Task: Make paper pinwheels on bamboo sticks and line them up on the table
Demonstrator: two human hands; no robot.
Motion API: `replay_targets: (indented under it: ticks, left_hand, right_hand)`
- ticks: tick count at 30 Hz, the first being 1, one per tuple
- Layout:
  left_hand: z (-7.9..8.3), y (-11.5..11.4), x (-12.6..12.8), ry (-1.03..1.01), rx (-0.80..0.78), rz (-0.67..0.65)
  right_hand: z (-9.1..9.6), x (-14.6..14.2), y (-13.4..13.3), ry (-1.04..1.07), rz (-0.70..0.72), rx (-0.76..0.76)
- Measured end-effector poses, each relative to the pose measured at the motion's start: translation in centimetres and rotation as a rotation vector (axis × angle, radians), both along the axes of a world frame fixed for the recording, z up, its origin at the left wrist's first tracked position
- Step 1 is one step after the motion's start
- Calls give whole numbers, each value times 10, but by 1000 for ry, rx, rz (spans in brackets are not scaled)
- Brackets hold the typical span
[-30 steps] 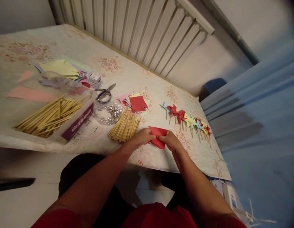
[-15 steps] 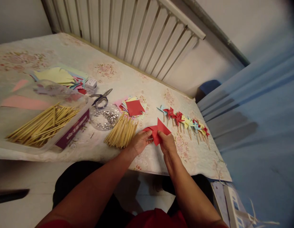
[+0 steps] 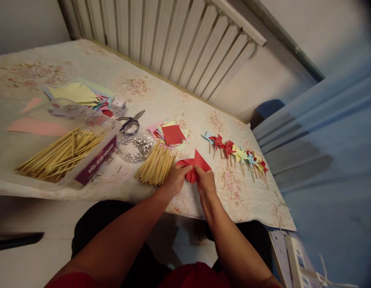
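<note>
Both forearms reach forward over the near edge of the table (image 3: 161, 104), wrists close together. The left hand (image 3: 174, 181) and right hand (image 3: 205, 182) each close their grip on a folded red paper (image 3: 195, 163), held just above the table beside a bundle of sticks (image 3: 157, 165). A second ago the paper lay flatter; now one corner stands up. Farther off lies a row of pinwheels (image 3: 236, 152).

Red top (image 3: 197, 277) and dark trousers (image 3: 97, 220) are worn, with left grip (image 3: 175, 180) and right grip (image 3: 205, 183) bare.

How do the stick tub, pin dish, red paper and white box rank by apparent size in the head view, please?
1. Stick tub.
2. Pin dish and red paper: too alike to rank.
3. White box.
</note>
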State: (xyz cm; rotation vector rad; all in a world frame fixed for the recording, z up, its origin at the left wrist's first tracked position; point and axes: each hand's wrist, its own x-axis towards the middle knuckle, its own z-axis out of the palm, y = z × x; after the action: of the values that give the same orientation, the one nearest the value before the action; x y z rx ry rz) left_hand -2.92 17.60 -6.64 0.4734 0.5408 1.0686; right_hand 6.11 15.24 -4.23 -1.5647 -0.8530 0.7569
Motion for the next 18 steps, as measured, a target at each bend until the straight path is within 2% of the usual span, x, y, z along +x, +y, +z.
replay_targets:
  ticks: [6, 12, 15, 18]
  left_hand:
    - [0, 0, 0, 72, 6, 6]
    - [7, 1, -5, 32, 54, -13]
    - [8, 3, -5, 27, 73, 22]
    - [8, 5, -4, 18, 59, 63]
  right_hand:
    - [2, -4, 0, 79, -1, 14]
    - [8, 0, -7, 227, 33, 41]
    - [6, 11, -19, 127, 14, 66]
    - [1, 20, -36, -81, -93, 132]
